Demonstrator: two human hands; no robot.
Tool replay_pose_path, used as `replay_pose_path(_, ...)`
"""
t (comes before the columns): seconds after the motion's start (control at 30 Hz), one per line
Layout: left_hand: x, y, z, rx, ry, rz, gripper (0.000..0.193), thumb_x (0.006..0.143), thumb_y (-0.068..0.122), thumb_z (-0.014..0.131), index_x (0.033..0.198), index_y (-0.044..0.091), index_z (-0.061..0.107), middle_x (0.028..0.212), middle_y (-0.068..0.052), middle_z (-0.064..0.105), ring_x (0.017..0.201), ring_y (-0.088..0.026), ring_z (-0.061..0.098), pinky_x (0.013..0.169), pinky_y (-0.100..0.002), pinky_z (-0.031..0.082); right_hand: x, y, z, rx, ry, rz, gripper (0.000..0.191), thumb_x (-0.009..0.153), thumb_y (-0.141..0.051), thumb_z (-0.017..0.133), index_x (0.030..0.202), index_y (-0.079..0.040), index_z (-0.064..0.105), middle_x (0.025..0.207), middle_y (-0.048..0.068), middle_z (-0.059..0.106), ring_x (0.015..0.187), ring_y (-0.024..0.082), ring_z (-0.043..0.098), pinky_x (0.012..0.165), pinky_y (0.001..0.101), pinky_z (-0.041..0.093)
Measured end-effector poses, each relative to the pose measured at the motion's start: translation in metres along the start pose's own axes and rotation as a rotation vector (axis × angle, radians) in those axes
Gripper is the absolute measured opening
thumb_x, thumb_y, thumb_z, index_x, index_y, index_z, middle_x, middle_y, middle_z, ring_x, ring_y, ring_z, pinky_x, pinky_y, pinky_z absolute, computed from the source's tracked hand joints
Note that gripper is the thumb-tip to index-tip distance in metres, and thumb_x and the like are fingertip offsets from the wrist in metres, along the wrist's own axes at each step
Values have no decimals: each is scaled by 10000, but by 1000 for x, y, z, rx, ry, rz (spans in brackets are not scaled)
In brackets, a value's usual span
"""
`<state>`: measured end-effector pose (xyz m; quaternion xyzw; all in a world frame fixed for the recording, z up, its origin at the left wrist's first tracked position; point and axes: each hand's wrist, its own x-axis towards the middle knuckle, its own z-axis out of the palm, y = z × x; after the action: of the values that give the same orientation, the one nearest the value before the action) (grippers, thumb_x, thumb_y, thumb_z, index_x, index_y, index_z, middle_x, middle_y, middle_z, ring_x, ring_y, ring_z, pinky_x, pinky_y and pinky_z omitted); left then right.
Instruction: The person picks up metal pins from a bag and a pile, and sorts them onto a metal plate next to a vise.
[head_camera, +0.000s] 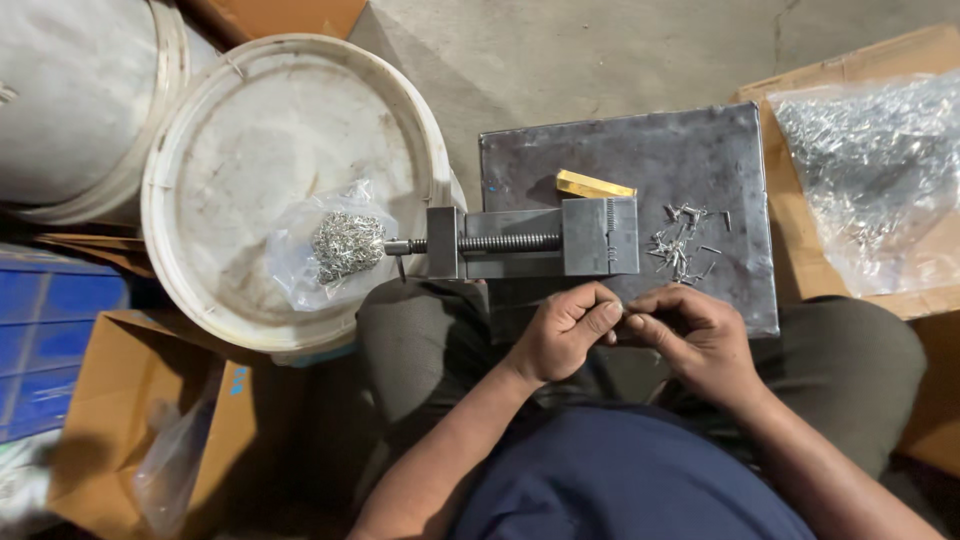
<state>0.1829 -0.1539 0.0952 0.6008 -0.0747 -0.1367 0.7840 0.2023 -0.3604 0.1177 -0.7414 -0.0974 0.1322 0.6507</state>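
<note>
Pinching something too small to make out, the left hand (565, 335) and the right hand (690, 335) meet fingertip to fingertip over the lap, just at the 6 o'clock edge of the steel plate (720, 140). Both sets of fingers are drawn together on what is probably one of the small metal pins, held where the two hands touch.

A piece that small could easily slip from the pinch and drop between the knees into the dark cloth, where it would be hard to find. The loose pins (682, 245) lie scattered near the plate's 6 o'clock edge, at 3 o'clock from the small vise (540, 240); a brush from a wrist could sweep them off. The plate seems to rest across the legs, so a shift of the knees might tilt it and the vise with it.

That plate is the working surface: grey, scuffed, with a yellow block (593, 185) at 12 o'clock of the vise. At 9 o'clock a white bucket lid (240, 110) carries a small bag of metal pieces (345, 245). At 3 o'clock a large clear bag of pins (870, 170) sits on cardboard (790, 220). Bare concrete floor (600, 50) lies beyond, with a blue crate (50, 340) at far 9 o'clock.
</note>
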Motion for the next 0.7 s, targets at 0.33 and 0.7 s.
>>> replay_pose_path(0.33,1,-15,-2,-248,-28,-15,202,1058,183,664,1115,-7,699,904,38,659,827,-37,580,760,-222,508,23,-50,0,-620,183,-325,124,885,-11,787,969,-16,695,932,90,720,814,187,720,720,306,554)
replay_pose_path(0.7,6,-9,2,-296,-66,-47,187,1037,161,679,1100,-13,706,896,26,668,817,-50,595,745,-226,513,40,-78,-2,-841,21,-454,167,880,-14,769,1024,-50,693,996,95,709,880,255,722,729,344,568)
